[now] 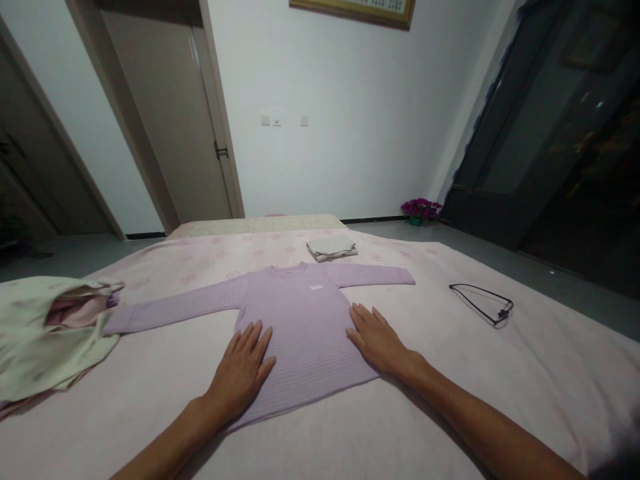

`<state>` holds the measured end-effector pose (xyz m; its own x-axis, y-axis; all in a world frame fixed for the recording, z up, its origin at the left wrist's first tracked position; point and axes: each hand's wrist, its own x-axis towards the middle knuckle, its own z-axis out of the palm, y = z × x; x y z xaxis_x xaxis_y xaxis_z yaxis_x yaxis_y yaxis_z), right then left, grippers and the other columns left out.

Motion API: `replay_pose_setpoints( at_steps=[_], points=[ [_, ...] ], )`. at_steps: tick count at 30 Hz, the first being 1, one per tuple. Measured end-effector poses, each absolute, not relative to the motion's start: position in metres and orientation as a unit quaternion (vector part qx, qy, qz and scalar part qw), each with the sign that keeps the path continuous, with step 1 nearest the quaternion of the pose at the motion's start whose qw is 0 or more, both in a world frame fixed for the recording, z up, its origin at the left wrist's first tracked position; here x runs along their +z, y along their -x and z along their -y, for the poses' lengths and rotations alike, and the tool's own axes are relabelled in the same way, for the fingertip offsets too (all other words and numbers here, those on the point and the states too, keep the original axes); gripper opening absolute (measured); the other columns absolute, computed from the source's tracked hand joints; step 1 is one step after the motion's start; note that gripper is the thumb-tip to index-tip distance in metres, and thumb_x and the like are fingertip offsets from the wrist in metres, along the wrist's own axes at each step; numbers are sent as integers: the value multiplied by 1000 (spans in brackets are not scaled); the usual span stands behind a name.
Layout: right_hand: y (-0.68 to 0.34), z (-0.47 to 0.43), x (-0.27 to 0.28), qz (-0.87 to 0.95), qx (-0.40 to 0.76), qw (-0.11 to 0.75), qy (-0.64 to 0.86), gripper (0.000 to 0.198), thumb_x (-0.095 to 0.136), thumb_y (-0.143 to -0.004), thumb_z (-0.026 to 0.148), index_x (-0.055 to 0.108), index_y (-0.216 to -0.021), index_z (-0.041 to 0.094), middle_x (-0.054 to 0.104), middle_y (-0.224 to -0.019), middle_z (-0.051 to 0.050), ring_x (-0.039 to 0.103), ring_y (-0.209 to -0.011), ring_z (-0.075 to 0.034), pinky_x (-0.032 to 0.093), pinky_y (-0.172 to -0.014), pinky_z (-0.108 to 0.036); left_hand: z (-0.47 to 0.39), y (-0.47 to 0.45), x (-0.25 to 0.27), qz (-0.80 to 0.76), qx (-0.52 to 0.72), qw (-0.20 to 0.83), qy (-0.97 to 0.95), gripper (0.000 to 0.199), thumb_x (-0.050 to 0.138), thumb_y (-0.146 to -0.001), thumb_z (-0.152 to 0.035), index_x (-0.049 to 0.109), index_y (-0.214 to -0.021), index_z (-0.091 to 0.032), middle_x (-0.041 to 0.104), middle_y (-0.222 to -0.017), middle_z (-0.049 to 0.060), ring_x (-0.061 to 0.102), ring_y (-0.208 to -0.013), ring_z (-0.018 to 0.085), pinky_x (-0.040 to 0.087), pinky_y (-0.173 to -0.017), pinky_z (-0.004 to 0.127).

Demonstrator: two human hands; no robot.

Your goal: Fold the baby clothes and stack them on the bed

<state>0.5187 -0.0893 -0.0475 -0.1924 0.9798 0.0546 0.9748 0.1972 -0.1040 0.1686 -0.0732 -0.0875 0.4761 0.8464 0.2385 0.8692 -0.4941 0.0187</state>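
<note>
We see our 2 hands resting open on a lilac long-sleeved top (300, 333), which lies spread out on a pale pink sheet (425, 413) in the near middle of the scene, its collar toward the far side and its hem toward us. Our left hand (241, 367) lies palm down on the left side of the top's body, fingers loosely spread and thumb out to the right, gripping nothing. Our right hand (374, 339) lies flat along the right edge, just as open, fingers a little apart, with its thumb on the fabric and no hold taken. The 2 sleeves stretch out to left and right; the left cuff meets a heap of pale green clothing (30, 333), whose gaping opening shows pink cloth (77, 315) inside. Just beyond the collar, a little to the right, sits a folded grey-beige cloth (333, 247). Black-framed glasses (483, 303) lie on the sheet to the right, well apart from our right hand. On the floor at the far right, a small green pot (415, 221) holds a bunch of purple flowers (421, 207), near the foot of the white wall (350, 133).
</note>
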Motion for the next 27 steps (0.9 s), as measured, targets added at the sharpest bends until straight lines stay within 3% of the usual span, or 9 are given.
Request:
replay_pose_setpoints(
  at_steps=[3,16,19,22,27],
  points=[
    [-511,80,-40,754,2,62,654,62,30,-103,42,41,-150,4,35,-158,-20,29,-149,-30,17,-123,-51,82,-168,-87,489,-121,60,862,58,42,-101,-47,46,-150,-18,40,-156,15,35,-146,33,32,-118,55],
    [-460,60,-60,816,32,74,572,66,30,-102,49,34,-155,9,28,-162,-15,21,-152,-27,16,-124,-48,81,-154,-76,444,-164,3,881,47,45,-101,-39,52,-144,-19,46,-154,13,39,-144,31,34,-117,52],
    [-466,57,-63,819,30,77,568,65,30,-102,48,35,-155,11,29,-162,-14,21,-152,-26,16,-123,-47,86,-149,-65,401,-229,-47,886,35,45,-101,-35,63,-128,-22,58,-140,11,49,-135,27,41,-113,48],
    [-468,56,-66,820,30,85,565,63,32,-102,49,36,-154,13,30,-162,-14,22,-152,-25,16,-123,-48,94,-147,-49,341,-278,-120,890,28,43,-102,-33,69,-107,-22,67,-115,10,61,-109,21,51,-96,38],
    [-468,56,-66,821,25,95,562,61,33,-102,48,39,-153,14,33,-161,-12,25,-151,-26,18,-123,-48,104,-153,-35,248,-223,-154,930,29,41,-101,-30,63,-85,-20,63,-85,6,58,-81,17,47,-75,30]
  ],
)
